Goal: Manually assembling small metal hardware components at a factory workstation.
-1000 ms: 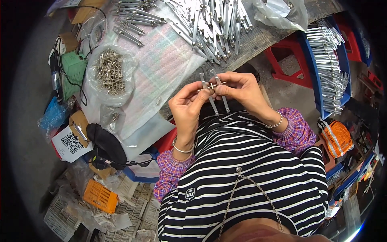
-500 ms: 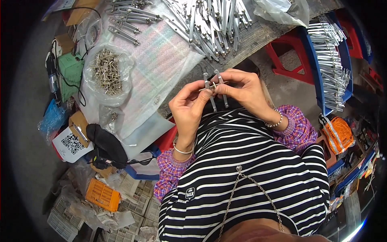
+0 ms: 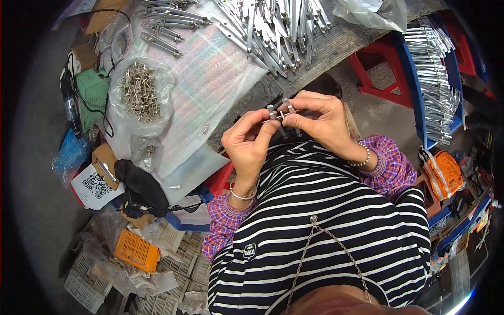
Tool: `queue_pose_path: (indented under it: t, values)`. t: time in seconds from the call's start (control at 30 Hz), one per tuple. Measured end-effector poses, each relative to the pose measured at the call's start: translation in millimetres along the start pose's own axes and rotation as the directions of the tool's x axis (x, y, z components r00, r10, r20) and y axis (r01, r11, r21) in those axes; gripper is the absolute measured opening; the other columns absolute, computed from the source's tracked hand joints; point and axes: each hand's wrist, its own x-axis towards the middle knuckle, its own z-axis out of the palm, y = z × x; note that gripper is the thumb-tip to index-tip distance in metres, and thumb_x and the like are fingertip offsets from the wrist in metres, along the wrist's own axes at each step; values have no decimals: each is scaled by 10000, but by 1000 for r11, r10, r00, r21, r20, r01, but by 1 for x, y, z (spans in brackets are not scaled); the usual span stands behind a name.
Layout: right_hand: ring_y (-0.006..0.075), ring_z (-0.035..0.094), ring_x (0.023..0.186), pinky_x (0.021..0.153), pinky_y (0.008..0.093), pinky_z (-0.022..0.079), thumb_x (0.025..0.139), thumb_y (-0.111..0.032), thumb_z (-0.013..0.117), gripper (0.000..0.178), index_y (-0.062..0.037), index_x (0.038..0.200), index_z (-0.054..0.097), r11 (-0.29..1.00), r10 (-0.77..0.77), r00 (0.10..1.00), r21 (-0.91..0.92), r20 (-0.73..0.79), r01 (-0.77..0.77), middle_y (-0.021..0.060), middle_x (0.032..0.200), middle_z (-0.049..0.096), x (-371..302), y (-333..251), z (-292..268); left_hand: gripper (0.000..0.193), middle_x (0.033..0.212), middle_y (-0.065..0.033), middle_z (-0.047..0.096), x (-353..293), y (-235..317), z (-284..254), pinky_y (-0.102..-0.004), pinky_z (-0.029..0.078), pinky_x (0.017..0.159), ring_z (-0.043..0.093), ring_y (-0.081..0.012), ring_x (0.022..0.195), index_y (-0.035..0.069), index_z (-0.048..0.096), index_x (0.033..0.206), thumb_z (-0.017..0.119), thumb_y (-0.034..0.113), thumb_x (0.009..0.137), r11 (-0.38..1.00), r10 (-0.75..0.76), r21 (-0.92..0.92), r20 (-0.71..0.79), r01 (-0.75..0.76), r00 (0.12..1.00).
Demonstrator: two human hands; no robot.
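My left hand (image 3: 249,140) is closed in a pinch on a narrow metal strip (image 3: 272,111) just in front of my striped apron. My right hand (image 3: 326,122) pinches a second, similar metal strip (image 3: 286,104) beside it. A thin metal pin assembly (image 3: 281,115) runs crosswise between the two strips, and my thumbs and fingertips meet around it. Fingers partly cover where pin and strips join. Beyond my hands, a large heap of metal strips (image 3: 283,31) lies on the bench, and a clear bag of metal pins (image 3: 140,94) stands to the left.
Finished-looking strip pieces (image 3: 163,44) lie on the foam sheet (image 3: 210,68). A blue bin (image 3: 418,105) full of strips stands at the right, next to a red stool (image 3: 362,71). At left are a green box (image 3: 93,89) with a cable and an orange basket (image 3: 136,250).
The strips have tilted in my fingers, so their near ends look shorter and lower contrast. Both hands stay together in nearly the same place.
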Motion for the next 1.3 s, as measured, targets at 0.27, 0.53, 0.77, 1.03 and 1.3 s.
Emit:
queue_pose_path:
  t: [0.27, 0.53, 0.77, 1.03, 1.3]
  values:
    - [81, 573, 712, 604, 188, 443, 715, 6, 689, 187, 23, 901, 670, 999, -28, 1000, 18, -8, 28, 55, 777, 621, 0, 0, 1, 125, 773, -40, 607, 1, -4, -1, -156, 409, 549, 535, -47, 640, -58, 634, 863, 659, -61, 741, 995, 62, 75, 24, -64, 998]
    - [94, 577, 770, 670, 201, 456, 729, 13, 679, 207, 25, 935, 656, 985, 80, 997, 153, 8, -81, 59, 852, 622, 1, 0, 0, 158, 826, -45, 611, 1, 0, 3, -169, 449, 623, 565, -64, 710, -63, 609, 926, 640, -48, 772, 998, -4, -59, -11, 4, 1000]
    - [100, 583, 780, 674, 209, 453, 713, 30, 682, 215, 24, 926, 657, 997, 43, 999, 57, -11, -43, 69, 829, 630, 0, 4, -4, 182, 873, -62, 612, 4, 2, 2, -196, 476, 688, 583, -92, 775, -71, 591, 963, 619, -53, 784, 994, -49, -96, 72, 56, 996]
    - [92, 585, 741, 658, 201, 452, 701, 30, 688, 208, 20, 908, 666, 998, 56, 998, 30, 5, -56, 62, 814, 644, -1, 2, -1, 181, 860, -71, 607, 3, 2, -1, -206, 481, 681, 585, -101, 768, -81, 587, 954, 612, -65, 775, 998, -22, -54, 66, 26, 998]
    - [96, 598, 794, 714, 208, 484, 729, 22, 683, 210, 41, 933, 637, 943, 193, 981, 275, 4, -187, 62, 887, 642, -3, 1, 0, 179, 856, -71, 608, 0, 0, 2, -204, 480, 671, 583, -98, 753, -81, 591, 943, 619, -68, 767, 997, 10, -77, 13, -9, 1000]
